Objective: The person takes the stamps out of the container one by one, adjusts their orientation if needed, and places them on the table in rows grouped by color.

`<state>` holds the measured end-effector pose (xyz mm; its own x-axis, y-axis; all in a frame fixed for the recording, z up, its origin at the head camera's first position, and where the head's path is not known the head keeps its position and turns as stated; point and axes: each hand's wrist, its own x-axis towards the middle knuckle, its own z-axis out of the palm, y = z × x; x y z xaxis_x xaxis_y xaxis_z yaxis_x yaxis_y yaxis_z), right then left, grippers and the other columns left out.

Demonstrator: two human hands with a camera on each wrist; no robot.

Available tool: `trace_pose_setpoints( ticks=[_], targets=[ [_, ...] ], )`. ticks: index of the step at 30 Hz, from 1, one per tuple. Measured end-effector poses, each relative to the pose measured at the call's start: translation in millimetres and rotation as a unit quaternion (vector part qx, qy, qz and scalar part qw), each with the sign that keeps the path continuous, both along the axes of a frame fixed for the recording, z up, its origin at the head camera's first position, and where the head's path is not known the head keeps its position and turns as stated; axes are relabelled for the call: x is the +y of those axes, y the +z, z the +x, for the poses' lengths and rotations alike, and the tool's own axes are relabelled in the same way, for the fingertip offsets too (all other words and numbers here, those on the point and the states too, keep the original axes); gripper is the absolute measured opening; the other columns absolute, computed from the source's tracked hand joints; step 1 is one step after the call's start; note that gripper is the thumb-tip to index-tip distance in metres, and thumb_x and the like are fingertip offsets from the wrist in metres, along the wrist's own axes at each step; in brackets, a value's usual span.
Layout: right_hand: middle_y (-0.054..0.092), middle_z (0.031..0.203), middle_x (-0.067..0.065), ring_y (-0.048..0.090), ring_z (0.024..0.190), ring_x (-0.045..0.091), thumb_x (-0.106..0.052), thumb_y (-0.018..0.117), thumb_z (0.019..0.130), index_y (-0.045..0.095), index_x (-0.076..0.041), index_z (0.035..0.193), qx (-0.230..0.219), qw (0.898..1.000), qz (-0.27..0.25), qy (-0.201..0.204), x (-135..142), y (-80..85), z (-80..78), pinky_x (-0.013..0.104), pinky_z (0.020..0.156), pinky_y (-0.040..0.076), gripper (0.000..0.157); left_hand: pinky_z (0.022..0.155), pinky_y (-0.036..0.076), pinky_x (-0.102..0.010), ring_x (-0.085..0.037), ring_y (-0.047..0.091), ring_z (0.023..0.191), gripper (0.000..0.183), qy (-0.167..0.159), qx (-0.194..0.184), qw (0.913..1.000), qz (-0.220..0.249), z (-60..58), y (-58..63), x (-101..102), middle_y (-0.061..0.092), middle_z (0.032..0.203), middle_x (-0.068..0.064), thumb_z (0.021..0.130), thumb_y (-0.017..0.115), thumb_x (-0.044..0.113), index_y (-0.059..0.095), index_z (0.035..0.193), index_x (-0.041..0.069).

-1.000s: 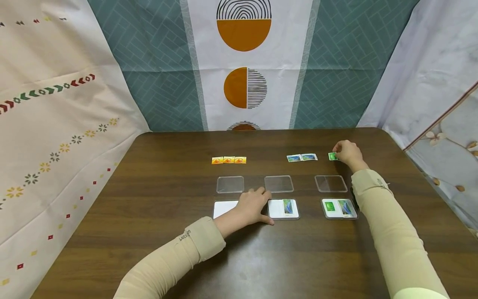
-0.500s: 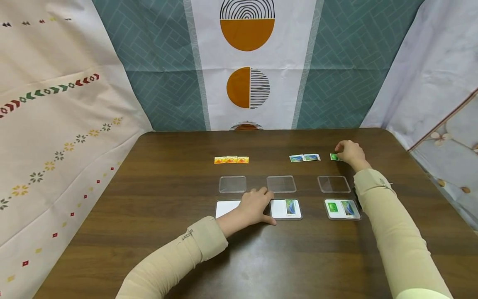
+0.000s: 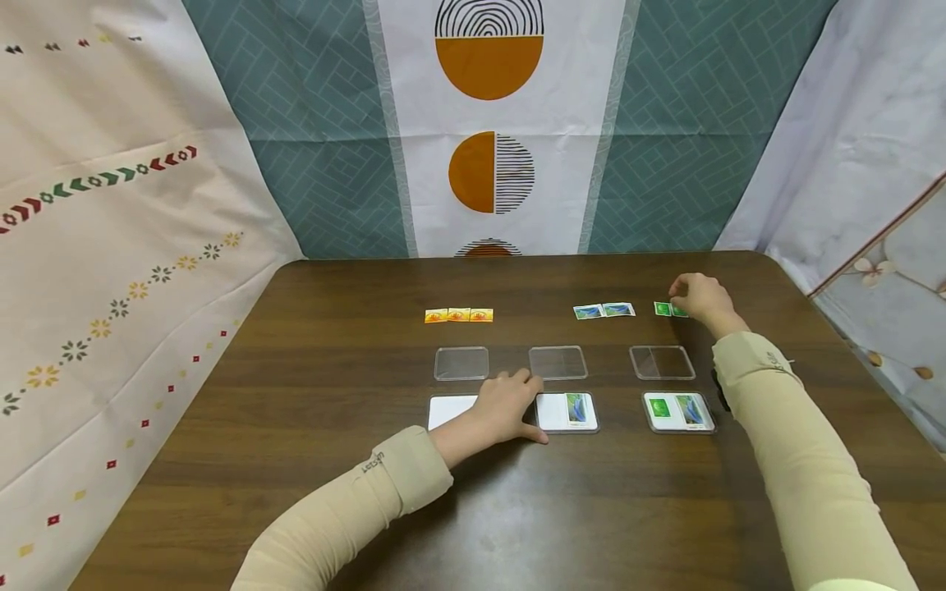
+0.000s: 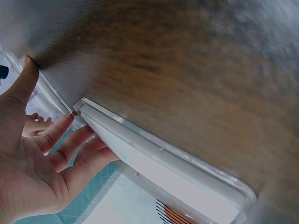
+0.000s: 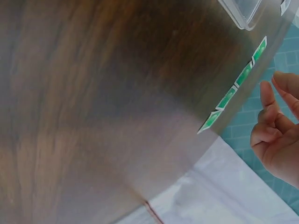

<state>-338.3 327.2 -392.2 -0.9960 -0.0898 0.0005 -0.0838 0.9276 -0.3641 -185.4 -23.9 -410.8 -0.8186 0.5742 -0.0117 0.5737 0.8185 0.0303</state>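
My right hand (image 3: 702, 300) hovers over a row of several small green stamps (image 3: 662, 309) at the back right, fingers loosely bent. In the right wrist view the row of green stamps (image 5: 226, 97) lies flat, and the right hand (image 5: 278, 128) shows nothing between thumb and forefinger. My left hand (image 3: 505, 408) rests with spread fingers at the left side of a clear case (image 3: 550, 413), which has a white insert and one landscape stamp (image 3: 576, 408) on it. In the left wrist view the left hand's (image 4: 42, 163) fingertips touch the edge of the neighbouring white-filled case (image 4: 154, 168).
Behind the cases lie three clear lids (image 3: 461, 364). The right case (image 3: 679, 426) carries a green stamp and a landscape stamp. Farther back are two landscape stamps (image 3: 617, 309) and three orange stamps (image 3: 458, 315). Curtains hang behind the brown table (image 3: 355, 328).
My right hand has shifted slightly to the right and off the green stamps, uncovering a second one. The left hand stays in place. The head view has shifted a little.
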Motion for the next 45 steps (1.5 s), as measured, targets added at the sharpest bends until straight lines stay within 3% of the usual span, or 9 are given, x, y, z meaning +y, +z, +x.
trace_pose_setpoints(
  ticks=[5, 13, 25, 37, 45],
  targets=[
    [0.058, 0.107, 0.033, 0.055, 0.080, 0.039, -0.011, 0.059, 0.087, 0.059, 0.003, 0.097, -0.005, 1.000, 0.012, 0.017, -6, 8.1, 10.4, 0.054, 0.072, 0.043, 0.018, 0.062, 0.047, -0.031, -0.020, 0.057, 0.076, 0.069, 0.000, -0.002, 1.0000, 0.000, -0.3, 0.1, 0, 0.057, 0.098, 0.000, 0.064, 0.073, 0.064, 0.055, 0.111, 0.017],
    [0.061, 0.095, 0.028, 0.052, 0.069, 0.031, -0.010, 0.059, 0.088, 0.059, 0.001, 0.094, -0.006, 0.999, 0.018, 0.041, -11, 14.3, 20.8, 0.047, 0.064, 0.042, 0.013, 0.062, 0.048, -0.031, -0.021, 0.058, 0.078, 0.069, 0.002, -0.005, 1.0000, -0.001, 0.8, 1.6, 0, 0.058, 0.100, 0.000, 0.064, 0.073, 0.063, 0.055, 0.111, 0.016],
    [0.065, 0.095, 0.027, 0.058, 0.076, 0.034, -0.011, 0.061, 0.086, 0.061, 0.001, 0.091, 0.020, 0.997, 0.018, 0.070, -20, 21.3, 29.5, 0.052, 0.069, 0.044, 0.013, 0.063, 0.047, -0.031, -0.021, 0.058, 0.078, 0.067, 0.003, -0.002, 1.0000, 0.000, -0.7, 2.7, 0, 0.058, 0.099, 0.000, 0.064, 0.073, 0.063, 0.055, 0.109, 0.016],
    [0.064, 0.080, 0.014, 0.053, 0.064, 0.020, -0.012, 0.063, 0.087, 0.063, -0.001, 0.094, 0.012, 0.994, 0.002, 0.108, -38, 24.5, 52.6, 0.033, 0.057, 0.039, 0.013, 0.060, 0.043, -0.029, -0.019, 0.055, 0.077, 0.068, 0.000, -0.016, 0.9999, -0.004, 0.2, 0.6, 1, 0.058, 0.100, 0.001, 0.064, 0.073, 0.063, 0.055, 0.110, 0.017],
    [0.062, 0.077, 0.009, 0.050, 0.062, 0.016, -0.009, 0.064, 0.086, 0.063, -0.002, 0.092, 0.027, 0.989, 0.001, 0.143, -53, 21.9, 70.5, 0.030, 0.055, 0.038, 0.009, 0.061, 0.045, -0.030, -0.020, 0.056, 0.077, 0.067, 0.004, -0.013, 0.9999, -0.002, 0.2, 0.8, -1, 0.058, 0.101, 0.000, 0.064, 0.072, 0.063, 0.054, 0.109, 0.017]
  ],
)
